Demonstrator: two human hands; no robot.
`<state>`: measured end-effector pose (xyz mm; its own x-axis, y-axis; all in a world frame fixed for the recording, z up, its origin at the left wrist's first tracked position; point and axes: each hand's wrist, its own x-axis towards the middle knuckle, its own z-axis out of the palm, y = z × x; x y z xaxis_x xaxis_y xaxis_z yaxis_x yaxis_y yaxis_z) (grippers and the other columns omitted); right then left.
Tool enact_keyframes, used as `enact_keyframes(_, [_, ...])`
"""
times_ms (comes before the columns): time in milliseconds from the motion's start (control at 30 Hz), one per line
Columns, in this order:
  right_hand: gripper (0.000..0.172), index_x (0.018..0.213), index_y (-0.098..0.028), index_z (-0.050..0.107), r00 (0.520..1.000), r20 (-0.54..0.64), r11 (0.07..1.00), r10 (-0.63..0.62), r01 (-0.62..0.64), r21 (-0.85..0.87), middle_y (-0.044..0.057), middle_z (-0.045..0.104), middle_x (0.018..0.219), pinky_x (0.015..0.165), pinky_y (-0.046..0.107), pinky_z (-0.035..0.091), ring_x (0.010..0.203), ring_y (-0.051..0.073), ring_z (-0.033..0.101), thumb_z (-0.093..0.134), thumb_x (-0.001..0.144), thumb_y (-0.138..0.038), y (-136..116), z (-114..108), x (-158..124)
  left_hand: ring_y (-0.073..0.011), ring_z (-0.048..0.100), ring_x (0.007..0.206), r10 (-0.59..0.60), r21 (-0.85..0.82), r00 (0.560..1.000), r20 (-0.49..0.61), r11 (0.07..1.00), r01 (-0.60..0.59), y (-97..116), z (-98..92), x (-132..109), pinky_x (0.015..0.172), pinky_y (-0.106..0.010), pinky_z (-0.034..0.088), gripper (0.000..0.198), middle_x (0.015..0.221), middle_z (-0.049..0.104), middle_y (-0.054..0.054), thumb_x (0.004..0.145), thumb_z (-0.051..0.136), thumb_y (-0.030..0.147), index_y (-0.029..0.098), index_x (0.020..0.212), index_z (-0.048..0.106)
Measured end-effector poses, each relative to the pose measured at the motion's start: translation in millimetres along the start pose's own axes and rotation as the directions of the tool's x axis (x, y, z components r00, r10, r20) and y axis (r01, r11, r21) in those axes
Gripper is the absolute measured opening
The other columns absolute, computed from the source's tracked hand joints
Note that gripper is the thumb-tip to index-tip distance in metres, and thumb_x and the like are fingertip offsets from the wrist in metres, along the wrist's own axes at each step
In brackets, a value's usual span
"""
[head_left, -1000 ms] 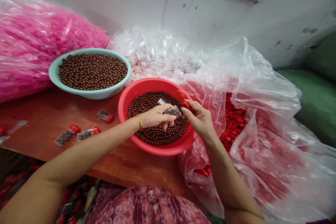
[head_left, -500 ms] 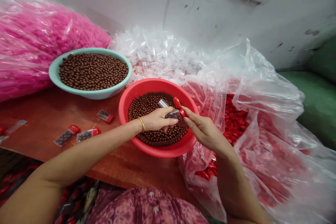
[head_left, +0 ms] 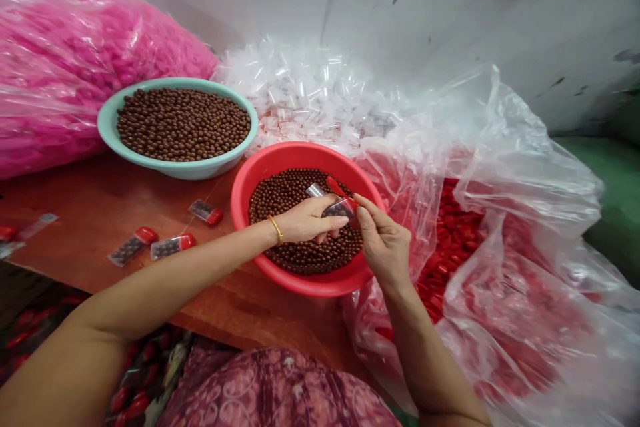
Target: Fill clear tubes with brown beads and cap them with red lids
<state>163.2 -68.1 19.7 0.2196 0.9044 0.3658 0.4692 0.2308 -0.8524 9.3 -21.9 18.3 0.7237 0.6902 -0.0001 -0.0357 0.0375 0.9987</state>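
Note:
My left hand (head_left: pixel 307 220) is closed around a small clear plastic box (head_left: pixel 334 209) with dark brown balls inside, tilted over the red basin (head_left: pixel 306 284). Past its fingers sticks the end of a second clear piece (head_left: pixel 315 191). At the box's right end my right hand (head_left: pixel 385 243) pinches with thumb and forefinger at a red cap (head_left: pixel 353 203), partly hidden by the fingers. Another red piece (head_left: pixel 339 185) juts up beside it; whether it is joined to the cap I cannot tell. Brown balls (head_left: pixel 285 193) fill much of the basin below both hands.
A pale blue basin (head_left: pixel 200 169) of brown balls stands at left, before a bag of pink pieces (head_left: pixel 110 47). Clear boxes (head_left: pixel 310 93) are heaped behind. Red caps (head_left: pixel 453 233) lie in plastic bags at right. Several filled boxes (head_left: pixel 170 246) lie on the table (head_left: pixel 225 310).
The fingers of my right hand have folded from stretched out into a pinch at the box's red end. The upright red piece now leans lower. The whole view has shifted slightly.

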Motion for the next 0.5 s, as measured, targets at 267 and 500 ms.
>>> enact_keyframes(267, [0.031,0.097,-0.020,0.073,0.983,-0.125,0.978,0.134,-0.111,0.178,0.004,0.073,0.098,0.089,0.040,0.053,0.091,0.021,0.068,0.062,0.079,-0.043,1.9,14.4,-1.7,-0.0047,0.043,0.044,0.080,0.126,0.997,-0.017,0.989,-0.077,2.1,0.5,-1.0,0.044,-0.018,0.036,0.016,0.063,0.049,0.006,0.086,0.047,0.028,0.015,0.094,0.046])
enact_keyframes(500, [0.029,0.095,-0.020,0.074,0.991,-0.092,0.989,0.094,-0.083,0.119,0.004,0.074,0.095,0.084,0.039,0.056,0.088,0.021,0.070,0.061,0.079,-0.042,2.3,19.2,1.9,-0.0169,0.055,0.077,0.156,0.429,0.980,-0.127,0.899,-0.088,-0.7,-1.6,0.4,0.075,-0.031,0.046,0.014,0.079,0.059,-0.003,0.084,0.051,0.029,0.015,0.088,0.049])
